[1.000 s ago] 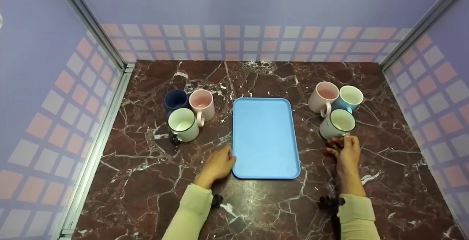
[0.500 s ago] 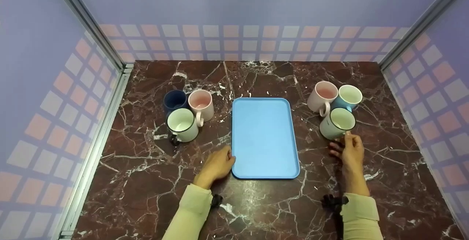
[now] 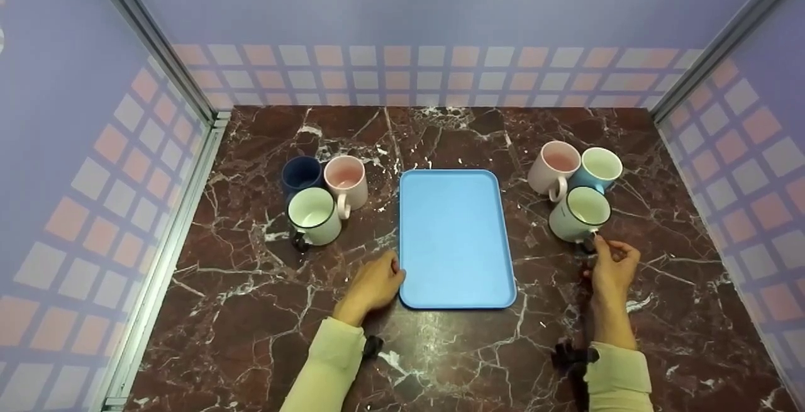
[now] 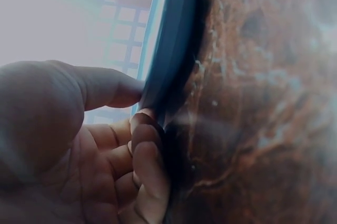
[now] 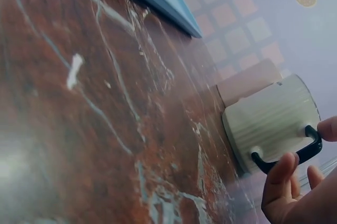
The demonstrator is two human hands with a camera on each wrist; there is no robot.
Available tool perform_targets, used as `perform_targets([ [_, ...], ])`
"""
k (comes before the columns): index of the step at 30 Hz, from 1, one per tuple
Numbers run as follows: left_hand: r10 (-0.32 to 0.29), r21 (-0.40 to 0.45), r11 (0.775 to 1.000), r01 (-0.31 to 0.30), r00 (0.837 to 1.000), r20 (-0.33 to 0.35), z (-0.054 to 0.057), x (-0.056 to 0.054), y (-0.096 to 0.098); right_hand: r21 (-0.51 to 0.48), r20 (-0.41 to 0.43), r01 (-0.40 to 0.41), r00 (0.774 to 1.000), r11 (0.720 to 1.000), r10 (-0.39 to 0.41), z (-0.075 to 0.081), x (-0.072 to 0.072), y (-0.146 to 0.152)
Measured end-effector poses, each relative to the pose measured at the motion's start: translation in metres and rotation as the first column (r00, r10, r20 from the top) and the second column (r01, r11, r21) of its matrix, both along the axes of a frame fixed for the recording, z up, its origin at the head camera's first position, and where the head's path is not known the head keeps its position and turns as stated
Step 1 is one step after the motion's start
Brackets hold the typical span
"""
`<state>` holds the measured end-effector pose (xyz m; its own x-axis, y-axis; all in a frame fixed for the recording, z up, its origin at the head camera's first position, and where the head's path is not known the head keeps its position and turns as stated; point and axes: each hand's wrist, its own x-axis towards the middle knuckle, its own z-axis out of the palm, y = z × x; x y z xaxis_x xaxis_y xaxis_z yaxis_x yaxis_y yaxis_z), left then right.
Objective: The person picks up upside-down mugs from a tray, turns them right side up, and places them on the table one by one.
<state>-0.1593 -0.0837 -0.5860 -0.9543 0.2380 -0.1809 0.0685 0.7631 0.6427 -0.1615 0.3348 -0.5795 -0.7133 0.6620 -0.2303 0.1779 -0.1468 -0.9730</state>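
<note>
At the left edge of the blue tray [image 3: 456, 236], my left hand [image 3: 375, 281] grips its near corner side. In the left wrist view the thumb lies on the rim of the tray [image 4: 171, 29] and curled fingers press against its outer side. My right hand [image 3: 611, 270] is at the black handle [image 3: 589, 243] of a white mug [image 3: 569, 220] with a dark rim. The right wrist view shows a fingertip and the thumb at opposite ends of that handle [image 5: 308, 153], the other fingers loosely bent. The mug stands upright.
Behind the white mug stand a pink mug [image 3: 547, 173] and a light blue mug [image 3: 594, 176]. Left of the tray are a navy mug [image 3: 302, 174], another pink mug [image 3: 355, 189] and a white mug [image 3: 324, 226] with a black handle. Patterned walls enclose the marbled table [image 3: 440, 361].
My right hand has shifted slightly right and down and its fingers are spread differently, so more of the mug's black handle shows. The left hand and the tray have stayed put.
</note>
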Motion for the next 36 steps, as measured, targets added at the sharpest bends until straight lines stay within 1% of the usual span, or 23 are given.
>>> perform_targets([
  [3,0.002,0.007,1.000,-0.002,1.000,-0.006,0.000,0.000,0.001,0.024,-0.009,0.013,1.000,1.000,-0.013,0.002,0.004,-0.002],
  [6,-0.002,0.021,1.000,0.002,1.000,-0.018,0.000,0.001,0.001,0.036,-0.038,0.020,0.999,0.999,-0.019,0.005,0.008,-0.005],
  [8,-0.005,0.031,1.000,0.006,1.000,-0.023,0.001,0.000,0.001,0.050,-0.067,0.039,0.997,0.998,-0.035,0.006,0.011,-0.008],
  [12,-0.007,0.047,0.999,0.008,1.000,-0.021,0.001,0.000,0.001,0.064,-0.139,0.093,0.987,0.994,-0.084,0.010,0.014,-0.016],
  [14,-0.005,0.054,0.999,0.006,1.000,-0.014,0.001,0.000,0.001,0.055,-0.175,0.110,0.980,0.992,-0.099,0.013,0.015,-0.019],
  [18,0.014,0.079,0.997,-0.014,1.000,0.005,0.000,-0.001,-0.001,0.066,-0.214,0.113,0.972,0.991,-0.097,0.017,0.016,-0.028],
  [24,0.058,0.143,0.988,-0.059,0.998,0.009,-0.001,-0.002,-0.004,0.114,-0.262,0.055,0.965,0.992,-0.024,0.016,0.013,-0.043],
  [27,0.083,0.175,0.981,-0.081,0.997,-0.002,-0.002,-0.003,-0.005,0.136,-0.268,0.007,0.963,0.991,0.030,0.016,0.013,-0.051],
  [29,0.099,0.196,0.976,-0.094,0.995,-0.016,-0.001,-0.003,-0.005,0.159,-0.261,-0.033,0.963,0.987,0.074,0.019,0.013,-0.056],
  [32,0.129,0.224,0.968,-0.114,0.990,-0.052,0.000,-0.004,-0.004,0.216,-0.245,-0.093,0.958,0.972,0.146,0.028,0.016,-0.067],
  [35,0.160,0.253,0.959,-0.125,0.980,-0.122,0.003,-0.005,-0.002,0.290,-0.197,-0.153,0.956,0.945,0.216,0.036,0.018,-0.076],
  [36,0.170,0.259,0.957,-0.128,0.974,-0.149,0.005,-0.006,0.000,0.305,-0.184,-0.170,0.955,0.937,0.233,0.036,0.017,-0.079],
])
